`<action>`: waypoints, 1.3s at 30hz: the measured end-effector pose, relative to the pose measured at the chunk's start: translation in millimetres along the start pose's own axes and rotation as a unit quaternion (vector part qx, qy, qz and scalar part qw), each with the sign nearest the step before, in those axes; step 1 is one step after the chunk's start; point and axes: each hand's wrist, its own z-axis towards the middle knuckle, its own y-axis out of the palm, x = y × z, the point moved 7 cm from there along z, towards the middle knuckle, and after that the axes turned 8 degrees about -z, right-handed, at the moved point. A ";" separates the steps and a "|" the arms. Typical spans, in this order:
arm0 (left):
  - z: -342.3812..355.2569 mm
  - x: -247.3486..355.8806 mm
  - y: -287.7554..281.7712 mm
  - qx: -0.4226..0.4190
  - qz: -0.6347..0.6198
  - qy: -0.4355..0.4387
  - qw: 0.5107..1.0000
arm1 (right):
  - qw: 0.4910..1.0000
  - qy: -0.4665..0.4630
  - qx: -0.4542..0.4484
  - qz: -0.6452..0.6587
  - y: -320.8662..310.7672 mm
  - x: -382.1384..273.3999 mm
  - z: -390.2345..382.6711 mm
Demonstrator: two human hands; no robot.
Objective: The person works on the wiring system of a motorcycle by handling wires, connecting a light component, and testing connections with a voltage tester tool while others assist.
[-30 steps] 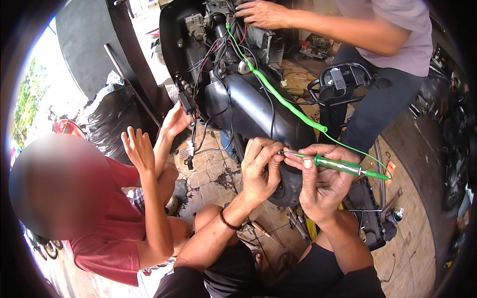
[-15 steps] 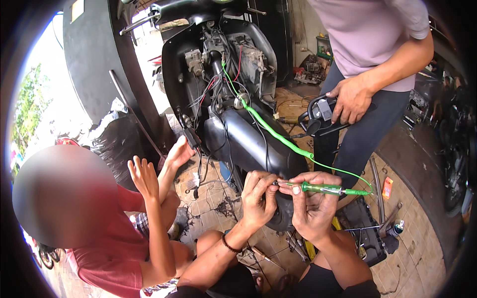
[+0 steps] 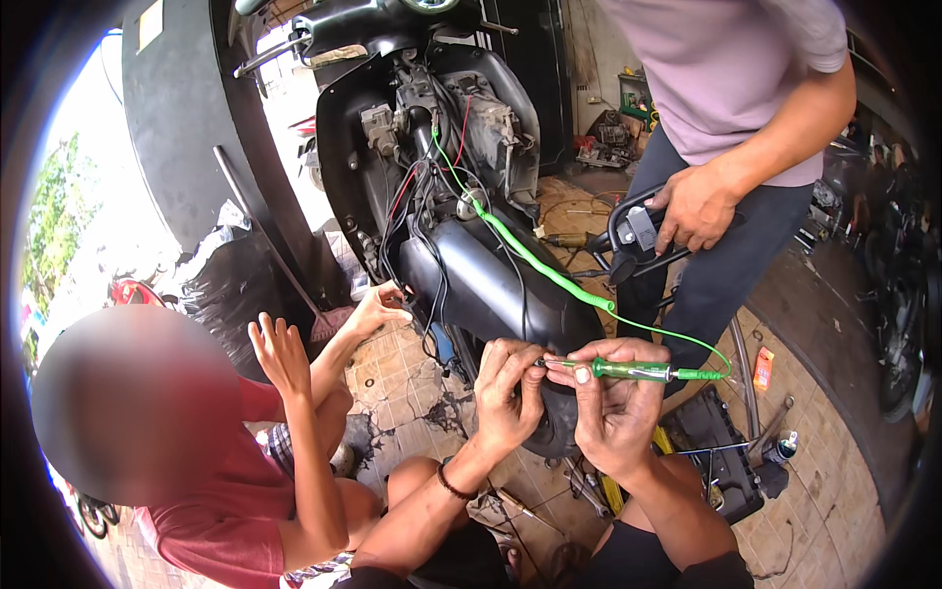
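My right hand [image 3: 620, 407] grips a green see-through test light [image 3: 620, 369], its thin metal probe pointing left. A coiled green lead [image 3: 549, 270] runs from the tester's end up to the stripped front of a black scooter [image 3: 422, 128]. My left hand [image 3: 510, 393] pinches a small dark piece [image 3: 541, 362] at the probe's tip; its kind is too small to tell. Both hands are close together above the scooter's black front mudguard [image 3: 491, 280]. Loose black and red wires [image 3: 422, 196] hang from the open front.
At left a person in a red shirt [image 3: 216, 501] crouches, one hand [image 3: 378, 309] beside the mudguard. Another person [image 3: 726, 88] stands at right, holding a black frame-like part [image 3: 628, 236]. An open tool case [image 3: 711, 452], wrenches [image 3: 587, 489] and a screwdriver [image 3: 528, 508] lie on the tiles.
The crouching person's farther hand has lowered and turned by the mudguard; the black box with wires at its fingers no longer shows there. My hands keep the same hold.
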 end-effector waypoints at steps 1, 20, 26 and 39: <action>-0.3 0.3 0.2 -0.002 0.002 0.001 1.000 | 1.000 -0.001 -0.001 -0.004 -0.1 -1.5 0.4; 2.0 2.6 -1.1 0.003 -0.005 0.003 1.000 | 1.000 0.006 0.014 -0.007 0.6 -7.5 4.6; 1.5 2.5 -3.8 0.005 -0.004 0.008 1.000 | 1.000 0.004 0.007 -0.013 2.0 -7.1 3.9; 0.8 2.1 -4.4 0.005 -0.017 0.007 1.000 | 1.000 -0.025 0.006 0.011 3.6 -6.9 2.2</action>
